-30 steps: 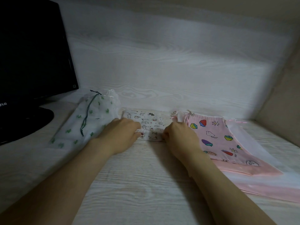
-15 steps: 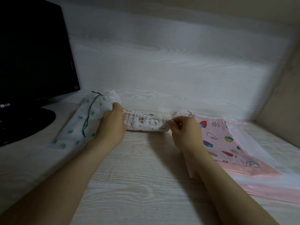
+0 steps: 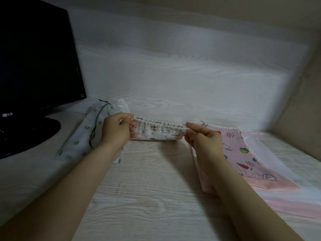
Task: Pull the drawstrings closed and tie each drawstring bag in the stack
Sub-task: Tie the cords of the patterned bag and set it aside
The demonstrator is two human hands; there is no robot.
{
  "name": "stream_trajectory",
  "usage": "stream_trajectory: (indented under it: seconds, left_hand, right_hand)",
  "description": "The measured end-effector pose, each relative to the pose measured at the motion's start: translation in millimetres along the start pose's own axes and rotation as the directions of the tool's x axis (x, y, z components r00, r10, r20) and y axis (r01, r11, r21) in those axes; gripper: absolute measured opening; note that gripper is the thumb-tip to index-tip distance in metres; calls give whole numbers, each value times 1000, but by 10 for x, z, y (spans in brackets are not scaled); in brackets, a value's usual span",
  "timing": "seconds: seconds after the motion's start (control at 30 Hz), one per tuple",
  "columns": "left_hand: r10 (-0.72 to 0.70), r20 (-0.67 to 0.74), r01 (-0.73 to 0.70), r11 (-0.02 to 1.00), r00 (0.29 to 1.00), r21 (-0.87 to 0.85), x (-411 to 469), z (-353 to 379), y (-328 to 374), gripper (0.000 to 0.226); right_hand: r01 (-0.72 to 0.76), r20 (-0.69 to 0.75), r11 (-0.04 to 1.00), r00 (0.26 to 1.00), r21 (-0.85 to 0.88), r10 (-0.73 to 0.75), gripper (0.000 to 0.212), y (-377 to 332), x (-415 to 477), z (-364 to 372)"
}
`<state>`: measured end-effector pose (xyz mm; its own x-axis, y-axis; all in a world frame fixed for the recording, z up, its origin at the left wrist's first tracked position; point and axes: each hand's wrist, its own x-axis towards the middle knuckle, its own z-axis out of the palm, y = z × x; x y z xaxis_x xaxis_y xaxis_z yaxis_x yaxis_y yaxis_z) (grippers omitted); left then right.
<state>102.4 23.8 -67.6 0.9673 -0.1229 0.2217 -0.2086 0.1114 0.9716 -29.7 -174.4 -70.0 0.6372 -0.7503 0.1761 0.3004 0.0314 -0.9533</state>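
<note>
Pale wood-grain desk (image 3: pixel 149 185) is carrying the work, with a dark monitor (image 3: pixel 34 63) standing at its left edge. Between a cactus-print bag (image 3: pixel 86 134) and the pink stack (image 3: pixel 246 153), the white animal-print drawstring bag (image 3: pixel 156 132) is being stretched sideways. The left hand (image 3: pixel 115 132) and right hand (image 3: pixel 202 136) are each pinching a cord end, apart, so opposed pulls are gathering its mouth.

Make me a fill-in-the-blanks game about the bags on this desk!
1. Both hands pull strings on the small bag printed with little ____.
2. The bag with the dark green string lies beside the person's ____ hand.
3. The pile under the right hand is mostly ____ in colour.
4. The black monitor reads ____.

Missing words: animals; left; pink; LG
</note>
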Motion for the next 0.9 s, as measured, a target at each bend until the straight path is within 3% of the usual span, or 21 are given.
stream_trajectory:
  seconds: [0.23,0.33,0.47,0.53,0.6,0.7,0.8,0.9]
  left_hand:
    - [-241,-120,192,928,963,-320,87,-3,21,27]
    - [-339,-74,263,834,938,-485,78,21,63,35]
    - [-356,0,301,792,935,-532,80,21,56,36]
    - [-361,24,307,754,932,-581,87,20,55,27]
    - [-365,26,317,770,931,-554,71,58,74,18]
    - [-343,-45,289,848,938,-444,87,128,64,30]
    - [-346,-103,272,861,932,-431,97,122,81,33]
    - [-387,-140,258,802,911,-538,96,40,116,28]
  right_hand:
    - [-137,-109,966,981,220,163,31,-47,-13,24]
    - [-177,-110,918,967,355,229,42,-99,-32,47]
    - [-191,-23,827,971,528,239,41,-173,-79,87]
    - [-193,-15,824,971,533,237,40,-181,-69,95]
    - [-156,-47,899,980,410,191,42,-157,-66,98]
    - [23,-50,995,999,99,-18,43,-66,-85,138]
    - [258,-21,943,963,-210,-268,43,-16,-89,166]
    - [364,22,827,919,-428,-393,40,-27,-76,146]
